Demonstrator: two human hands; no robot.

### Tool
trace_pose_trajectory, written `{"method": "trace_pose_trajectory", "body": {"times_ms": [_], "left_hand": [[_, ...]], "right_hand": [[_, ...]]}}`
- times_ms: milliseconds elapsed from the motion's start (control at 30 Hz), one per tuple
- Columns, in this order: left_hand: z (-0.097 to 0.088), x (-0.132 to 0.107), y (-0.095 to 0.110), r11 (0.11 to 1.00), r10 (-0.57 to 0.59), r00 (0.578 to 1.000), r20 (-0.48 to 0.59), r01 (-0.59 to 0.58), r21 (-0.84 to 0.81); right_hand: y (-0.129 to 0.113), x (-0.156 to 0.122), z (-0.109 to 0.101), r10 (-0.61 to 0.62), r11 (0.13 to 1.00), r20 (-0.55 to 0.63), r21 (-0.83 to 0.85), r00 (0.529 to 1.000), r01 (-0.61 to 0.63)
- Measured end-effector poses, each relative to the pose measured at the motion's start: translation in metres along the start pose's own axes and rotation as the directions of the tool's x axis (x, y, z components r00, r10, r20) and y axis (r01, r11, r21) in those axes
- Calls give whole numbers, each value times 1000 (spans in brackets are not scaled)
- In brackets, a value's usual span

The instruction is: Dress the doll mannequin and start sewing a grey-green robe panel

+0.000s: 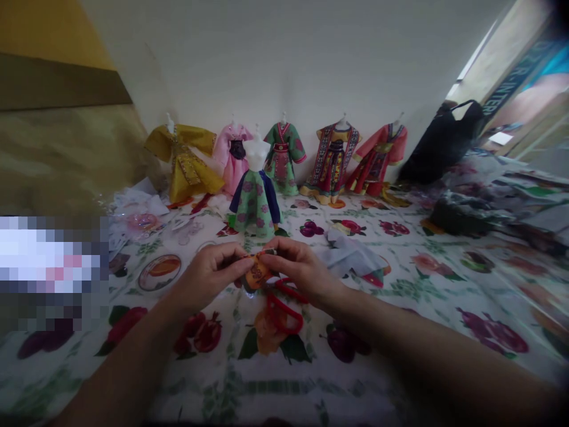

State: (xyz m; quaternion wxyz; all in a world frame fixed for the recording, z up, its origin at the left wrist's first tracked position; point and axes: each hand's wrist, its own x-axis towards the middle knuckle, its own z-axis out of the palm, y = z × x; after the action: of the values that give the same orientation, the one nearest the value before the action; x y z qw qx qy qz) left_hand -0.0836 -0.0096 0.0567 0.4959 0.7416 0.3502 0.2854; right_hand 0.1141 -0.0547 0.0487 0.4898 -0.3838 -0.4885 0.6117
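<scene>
Between my two hands is a small piece of orange patterned fabric [256,274] with dark edging. My left hand [216,267] pinches its left side between thumb and fingers. Its upper right edge is gripped by my right hand [296,264], thumb pressed toward the fingers. Red-handled scissors [287,314] lie on the tablecloth just below my right hand, their blades partly hidden. Beyond the hands stands a white doll-sized dress form [256,155] wearing a green floral skirt [254,204] with dark blue panels.
Several small dress forms in costumes line the wall, among them a yellow gown [189,163] and a coral robe [380,155]. Pale sheer fabric [353,254] lies right of my hands. Plastic packets [137,207] sit at left; a black bag [444,142] and piled bags [471,204] at right.
</scene>
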Motion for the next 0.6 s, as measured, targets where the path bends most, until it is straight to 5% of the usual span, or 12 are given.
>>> {"method": "trace_pose_trajectory", "body": {"times_ms": [467,600], "left_hand": [[-7,1,-4,999,31,999,-40,-30,42],[-3,1,1,999,36,972,-231,-26,42]], "right_hand": [[2,-3,-4,-157,986,-43,-67,987,154],[0,-4,-7,-316,903,-59,-323,947,282]]}}
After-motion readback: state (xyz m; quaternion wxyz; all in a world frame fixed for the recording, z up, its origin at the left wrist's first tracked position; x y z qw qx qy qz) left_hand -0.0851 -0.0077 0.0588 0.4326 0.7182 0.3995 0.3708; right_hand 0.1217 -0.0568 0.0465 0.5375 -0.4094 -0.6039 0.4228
